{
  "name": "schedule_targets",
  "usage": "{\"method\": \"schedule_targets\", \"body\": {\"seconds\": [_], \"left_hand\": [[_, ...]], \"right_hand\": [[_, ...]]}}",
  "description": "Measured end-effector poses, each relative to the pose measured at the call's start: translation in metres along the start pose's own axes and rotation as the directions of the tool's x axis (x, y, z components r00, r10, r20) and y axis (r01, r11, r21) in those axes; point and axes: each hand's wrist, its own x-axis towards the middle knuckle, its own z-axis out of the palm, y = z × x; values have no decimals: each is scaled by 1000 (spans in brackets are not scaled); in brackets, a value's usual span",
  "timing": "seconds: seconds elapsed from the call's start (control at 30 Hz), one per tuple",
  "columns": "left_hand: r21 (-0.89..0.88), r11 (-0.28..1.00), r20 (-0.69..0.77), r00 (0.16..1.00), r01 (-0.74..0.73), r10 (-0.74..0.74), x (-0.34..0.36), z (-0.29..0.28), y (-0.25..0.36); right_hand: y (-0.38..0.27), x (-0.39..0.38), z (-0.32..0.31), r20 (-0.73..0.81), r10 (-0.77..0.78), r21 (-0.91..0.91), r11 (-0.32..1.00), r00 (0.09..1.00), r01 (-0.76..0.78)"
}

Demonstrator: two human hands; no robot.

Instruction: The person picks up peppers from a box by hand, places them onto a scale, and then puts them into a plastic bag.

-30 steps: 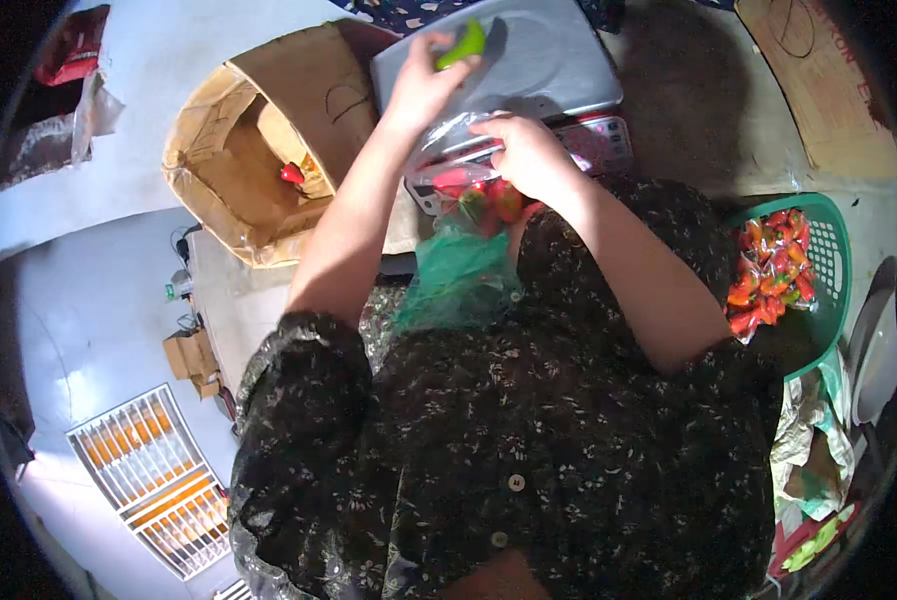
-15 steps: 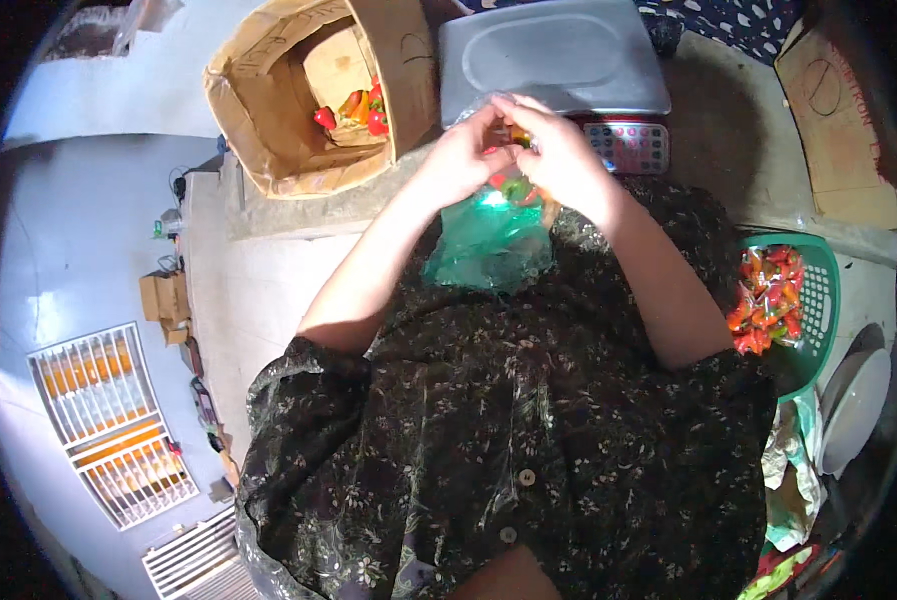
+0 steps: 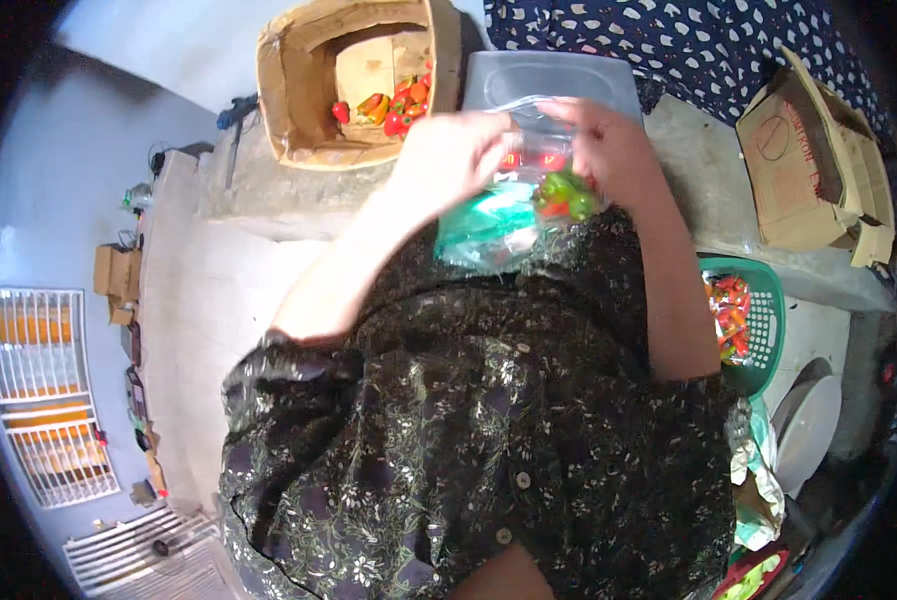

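Plastic bag [image 3: 514, 215] of peppers [image 3: 561, 193] is gripped by left hand [image 3: 449, 155] and right hand [image 3: 604, 145].

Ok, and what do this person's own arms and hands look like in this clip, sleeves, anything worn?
Both forearms are bare. The sleeves are short, part of a dark garment with a small pale floral print and round buttons down the front. The left hand and right hand wear no gloves; no ring, watch or bracelet can be made out.
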Motion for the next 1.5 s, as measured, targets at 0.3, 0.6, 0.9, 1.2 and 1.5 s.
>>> {"method": "schedule_targets", "body": {"seconds": [0.3,0.6,0.9,1.2,1.5], "left_hand": [[-325,913,-730,679,-247,-76,-55,-60,-14],[-888,374,312,948,269,60,-124,27,4],[-915,108,404,886,389,228,-146,52,-11],[-915,362,261,947,180,188,-126,51,10],[-480,-813,384,912,328,142,-129,53,27]], "right_hand": [[-120,-20,33,86,-213,459,876,973,150],[-144,-35,75,283,-287,433,890,915,145],[-113,-37,57,201,-108,567,823,974,-26],[-173,-56,68,309,-328,638,768,892,61],[-158,-44,61,127,-442,643,719,888,266]]}}
